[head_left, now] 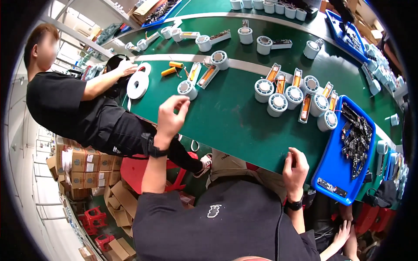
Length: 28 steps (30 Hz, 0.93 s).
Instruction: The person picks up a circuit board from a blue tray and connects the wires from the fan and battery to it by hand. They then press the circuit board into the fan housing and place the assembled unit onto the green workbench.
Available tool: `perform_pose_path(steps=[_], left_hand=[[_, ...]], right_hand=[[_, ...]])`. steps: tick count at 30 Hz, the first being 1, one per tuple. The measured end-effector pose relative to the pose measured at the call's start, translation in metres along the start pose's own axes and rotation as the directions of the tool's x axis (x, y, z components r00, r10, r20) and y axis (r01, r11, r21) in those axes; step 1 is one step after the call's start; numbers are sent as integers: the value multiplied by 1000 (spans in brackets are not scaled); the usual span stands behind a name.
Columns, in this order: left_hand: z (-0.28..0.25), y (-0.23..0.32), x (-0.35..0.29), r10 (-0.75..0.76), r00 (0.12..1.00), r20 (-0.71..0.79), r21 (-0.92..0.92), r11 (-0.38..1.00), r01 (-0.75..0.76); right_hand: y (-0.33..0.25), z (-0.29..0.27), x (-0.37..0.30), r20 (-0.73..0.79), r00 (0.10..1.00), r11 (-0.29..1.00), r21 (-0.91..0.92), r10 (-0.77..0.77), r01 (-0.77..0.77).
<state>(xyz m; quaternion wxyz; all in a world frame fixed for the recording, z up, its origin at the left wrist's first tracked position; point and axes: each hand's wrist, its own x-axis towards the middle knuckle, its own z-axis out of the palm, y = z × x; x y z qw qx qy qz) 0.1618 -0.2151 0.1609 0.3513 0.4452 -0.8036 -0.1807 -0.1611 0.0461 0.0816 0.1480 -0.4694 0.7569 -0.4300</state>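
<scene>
My left hand (171, 119) is raised at the table's near edge, its fingers bent and a gap between thumb and forefinger; nothing shows in it. Just beyond its fingertips is a white cylindrical housing (187, 89) with a slim tray part (194, 73) attached. A second housing (219, 60) stands behind, its tray (208, 76) holding an orange battery. My right hand (295, 170) hovers by the near edge, loosely curled with thumb and fingers apart, holding nothing visible. It is nearest the blue bin (320, 168), which contains several black circuit-board parts (356, 141).
Several housings with trays (278, 104) cluster at right on the green table (230, 117). More units (264, 45) stand beyond a pale strip. Orange batteries (169, 71) and white tape rolls (138, 85) lie at left, beside a co-worker (61, 95). Another person's hand (342, 235) appears lower right.
</scene>
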Motion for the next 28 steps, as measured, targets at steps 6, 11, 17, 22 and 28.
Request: perform_pose_path(steps=[6, 11, 17, 22, 28], left_hand=[[13, -85, -55, -179, 921, -346, 48, 977, 208], [10, -102, -31, -375, 908, -186, 185, 894, 408], [3, -102, -39, -206, 978, -27, 345, 916, 203], [5, -109, -31, -250, 968, -27, 372, 896, 241], [5, -107, -19, -157, 985, 69, 453, 885, 110]], right_hand=[[-26, 10, 8, 26, 974, 898, -383, -226, 219], [-21, 17, 11, 99, 990, 690, -724, 101, 2], [-10, 19, 5, 107, 989, 673, -740, 104, 9], [-5, 22, 9, 104, 992, 693, -720, 73, 24], [-26, 24, 11, 48, 993, 712, -701, 112, -46]])
